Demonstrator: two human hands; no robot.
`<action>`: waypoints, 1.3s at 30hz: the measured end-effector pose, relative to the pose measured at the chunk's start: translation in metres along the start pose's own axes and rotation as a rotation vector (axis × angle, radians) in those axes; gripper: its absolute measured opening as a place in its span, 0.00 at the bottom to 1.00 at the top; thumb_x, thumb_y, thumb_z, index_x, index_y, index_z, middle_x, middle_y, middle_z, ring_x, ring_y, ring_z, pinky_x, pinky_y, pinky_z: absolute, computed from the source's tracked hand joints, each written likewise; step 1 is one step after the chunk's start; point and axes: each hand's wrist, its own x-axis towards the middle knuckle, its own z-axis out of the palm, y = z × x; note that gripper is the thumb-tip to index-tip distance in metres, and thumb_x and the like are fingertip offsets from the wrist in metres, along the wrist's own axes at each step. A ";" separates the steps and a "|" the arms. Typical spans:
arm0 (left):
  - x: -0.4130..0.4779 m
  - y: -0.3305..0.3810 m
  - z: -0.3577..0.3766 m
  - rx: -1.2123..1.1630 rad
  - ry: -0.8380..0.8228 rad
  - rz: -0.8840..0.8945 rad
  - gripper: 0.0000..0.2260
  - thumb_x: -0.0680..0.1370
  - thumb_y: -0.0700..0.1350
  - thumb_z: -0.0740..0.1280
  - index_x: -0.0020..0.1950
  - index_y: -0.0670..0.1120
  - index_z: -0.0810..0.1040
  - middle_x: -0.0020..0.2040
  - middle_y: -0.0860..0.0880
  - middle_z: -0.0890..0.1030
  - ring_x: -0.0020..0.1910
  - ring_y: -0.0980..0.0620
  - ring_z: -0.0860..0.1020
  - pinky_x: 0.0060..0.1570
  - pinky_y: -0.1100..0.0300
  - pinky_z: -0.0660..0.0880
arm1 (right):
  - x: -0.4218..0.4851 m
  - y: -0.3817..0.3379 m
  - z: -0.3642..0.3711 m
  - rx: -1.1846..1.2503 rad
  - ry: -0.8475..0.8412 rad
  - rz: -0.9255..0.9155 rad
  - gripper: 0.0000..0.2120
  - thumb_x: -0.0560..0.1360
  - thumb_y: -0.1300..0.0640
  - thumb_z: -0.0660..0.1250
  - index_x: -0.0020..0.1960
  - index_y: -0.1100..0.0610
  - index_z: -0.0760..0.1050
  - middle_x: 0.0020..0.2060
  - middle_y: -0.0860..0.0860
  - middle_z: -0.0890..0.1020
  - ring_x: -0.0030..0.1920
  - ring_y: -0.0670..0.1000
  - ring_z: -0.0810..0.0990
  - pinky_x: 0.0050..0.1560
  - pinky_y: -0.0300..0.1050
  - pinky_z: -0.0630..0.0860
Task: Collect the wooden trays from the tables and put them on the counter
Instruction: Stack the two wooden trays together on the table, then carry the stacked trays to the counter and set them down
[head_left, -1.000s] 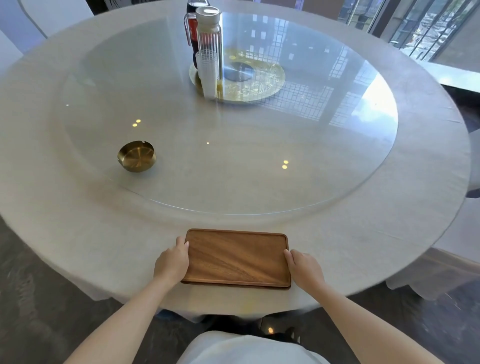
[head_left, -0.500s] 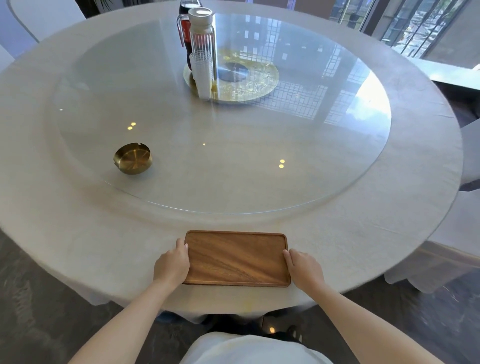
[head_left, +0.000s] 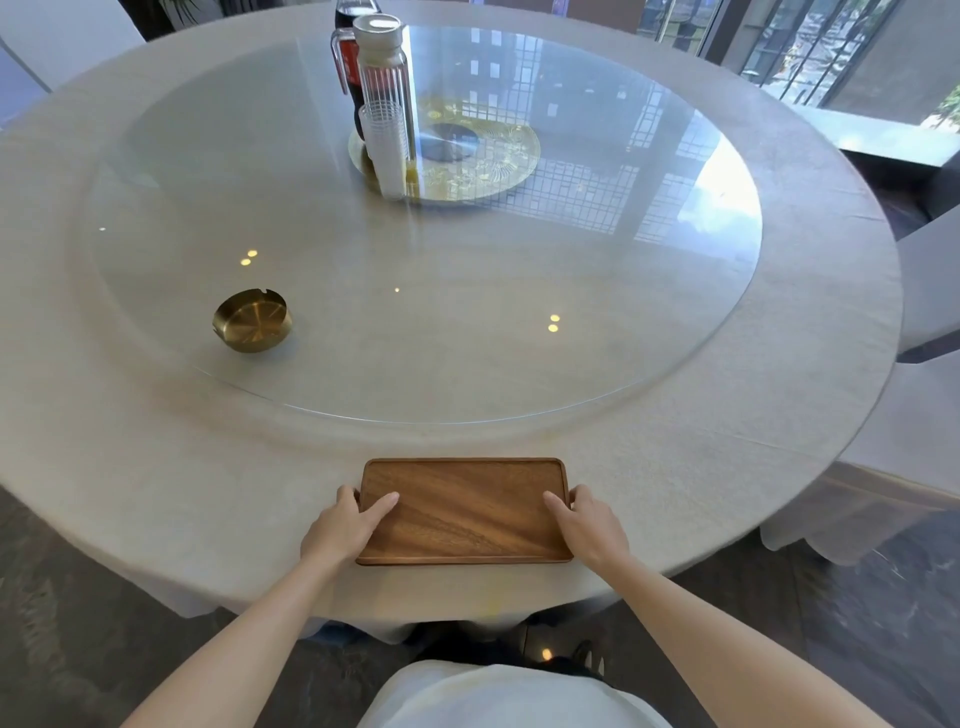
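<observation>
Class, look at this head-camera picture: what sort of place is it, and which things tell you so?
Probably a restaurant dining room: a large round table under a cloth, with a glass turntable carrying a brass ashtray and drink bottles, and cloth-covered chairs around it.

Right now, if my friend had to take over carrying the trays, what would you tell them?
Left hand: gripping the left end of the wooden tray, thumb on top.
Right hand: gripping the right end, thumb on top.
The tray lies at the near edge of the round table, with nothing on it.
Done: both hands have hold of it.
Left: lift it, carry it to the counter, which isn't in view, then check the other tables.
The gold ashtray and the bottles sit on the glass turntable, well away from the tray.
</observation>
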 end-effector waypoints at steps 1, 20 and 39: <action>0.000 0.001 0.000 -0.045 -0.025 -0.013 0.34 0.71 0.65 0.61 0.65 0.42 0.63 0.62 0.42 0.74 0.58 0.42 0.74 0.55 0.48 0.74 | 0.001 -0.001 -0.001 0.021 -0.016 0.020 0.23 0.76 0.40 0.54 0.56 0.59 0.69 0.47 0.52 0.77 0.48 0.54 0.77 0.46 0.48 0.73; -0.015 0.070 0.017 0.041 0.014 0.160 0.30 0.64 0.66 0.68 0.50 0.43 0.67 0.49 0.46 0.77 0.46 0.46 0.73 0.43 0.54 0.71 | -0.008 0.037 -0.047 0.462 0.045 0.115 0.18 0.77 0.46 0.58 0.55 0.60 0.65 0.49 0.54 0.74 0.47 0.52 0.75 0.47 0.48 0.75; -0.165 0.485 0.272 0.239 -0.233 0.784 0.33 0.62 0.69 0.68 0.51 0.42 0.73 0.48 0.44 0.79 0.47 0.45 0.77 0.45 0.53 0.73 | -0.107 0.337 -0.346 0.865 0.756 0.335 0.21 0.77 0.47 0.59 0.59 0.63 0.65 0.52 0.58 0.75 0.56 0.61 0.77 0.54 0.60 0.77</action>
